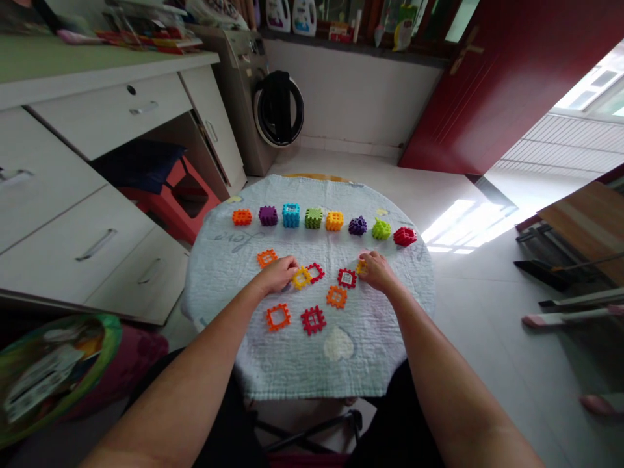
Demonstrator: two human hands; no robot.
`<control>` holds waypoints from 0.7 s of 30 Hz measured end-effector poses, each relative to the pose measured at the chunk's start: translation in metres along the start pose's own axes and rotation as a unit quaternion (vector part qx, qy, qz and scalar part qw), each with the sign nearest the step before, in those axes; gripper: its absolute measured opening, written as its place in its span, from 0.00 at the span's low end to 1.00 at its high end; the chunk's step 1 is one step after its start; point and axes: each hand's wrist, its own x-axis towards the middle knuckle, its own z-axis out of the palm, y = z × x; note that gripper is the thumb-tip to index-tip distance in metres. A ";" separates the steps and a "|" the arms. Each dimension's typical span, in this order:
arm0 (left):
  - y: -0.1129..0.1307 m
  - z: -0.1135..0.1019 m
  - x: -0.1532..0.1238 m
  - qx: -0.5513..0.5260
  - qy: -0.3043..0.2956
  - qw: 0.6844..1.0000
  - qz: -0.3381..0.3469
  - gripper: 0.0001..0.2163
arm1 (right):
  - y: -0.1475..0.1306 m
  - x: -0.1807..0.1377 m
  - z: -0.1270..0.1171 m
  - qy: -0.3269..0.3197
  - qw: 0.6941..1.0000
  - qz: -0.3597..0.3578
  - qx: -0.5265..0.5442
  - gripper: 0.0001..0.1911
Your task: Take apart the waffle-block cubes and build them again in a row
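Observation:
My left hand (279,275) is closed at the left edge of a yellow square interlocking tile (294,284), which overlaps or touches a red open-frame tile (322,271). Between the fingers of my right hand (380,273) is another yellow interlocking tile (361,267), partly hidden by them. Just left of that hand lies a red tile with a pale centre (340,279), and an orange window tile (336,304) is below it. Nearer to me are an orange open frame (270,321) and a red window tile (307,321). One more orange tile (266,265) lies beyond my left wrist.
Across the cloth-covered round table (292,370) runs a row of assembled blocks, including a blue cube (291,220) and a red block (404,236). A red stool (178,201) and white drawers (112,240) stand left. A waste bin (117,364) sits at lower left.

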 end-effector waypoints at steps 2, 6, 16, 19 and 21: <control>0.002 0.001 -0.001 0.047 0.004 0.999 0.012 0.07 | -0.001 0.002 -0.001 0.024 1.000 -0.011 0.011 0.25; 0.006 0.003 -0.002 0.119 0.040 0.992 0.022 0.09 | -0.004 0.002 -0.004 0.042 0.999 0.004 0.026 0.28; -0.011 -0.021 0.001 0.172 0.118 0.978 -0.014 0.14 | -0.081 -0.019 -0.021 0.071 0.982 -0.142 0.104 0.18; -0.024 -0.031 -0.001 0.210 0.113 0.969 -0.059 0.13 | -0.120 -0.024 -0.013 0.003 0.969 -0.225 0.098 0.18; -0.030 -0.034 -0.004 0.235 0.105 0.964 -0.075 0.13 | -0.140 -0.022 -0.008 -0.019 0.967 -0.241 0.077 0.24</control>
